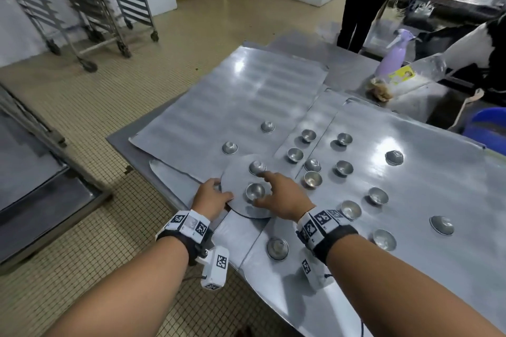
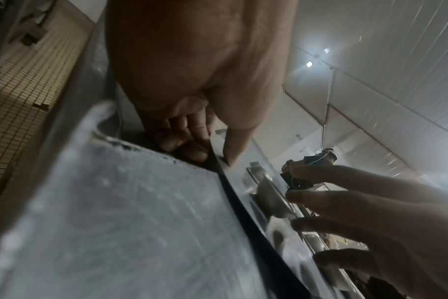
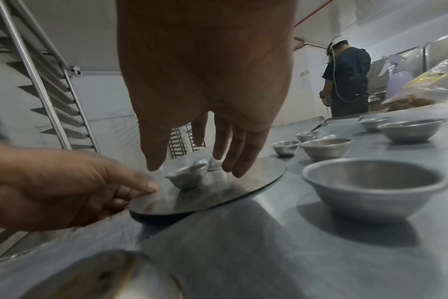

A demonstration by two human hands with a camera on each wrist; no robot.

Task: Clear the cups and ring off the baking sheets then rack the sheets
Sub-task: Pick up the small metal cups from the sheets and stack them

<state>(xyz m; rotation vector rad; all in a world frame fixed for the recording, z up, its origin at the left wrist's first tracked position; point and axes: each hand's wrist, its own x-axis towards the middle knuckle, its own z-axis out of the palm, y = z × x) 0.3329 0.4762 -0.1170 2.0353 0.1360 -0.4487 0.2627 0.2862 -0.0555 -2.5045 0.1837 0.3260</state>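
- My left hand (image 1: 212, 195) pinches the near edge of the round metal disc (image 1: 238, 185), thumb on top and fingers below it; the grip is closed on the disc, and in the right wrist view this edge sits a little above the baking sheets (image 1: 224, 107).
- My right hand (image 1: 283, 197) hovers over the disc with its fingers spread and relaxed; this grip is open and holds nothing.
- Two small metal cups stand on the disc: the nearer cup (image 1: 255, 191) is upright just under my thumb, the farther cup (image 1: 256, 167) lies near my index fingertip and looks turned over.
- Many other cups (image 1: 343, 167) are scattered over the sheets to the right, some upright and some upside down; the sheets overlap each other on the desk (image 1: 120, 142).
- I judge the step in hand is to take the two cups off the disc; to do it well I should keep the disc level with the left hand, because a tilt would let the cups slide.
- The right hand should come down on the nearer cup first and pinch it by the rim; the cup is light and smooth, so a soft grip is enough.
- The tray racks (image 1: 82, 3) wait well apart on the floor; the sheets go there only after everything is off.
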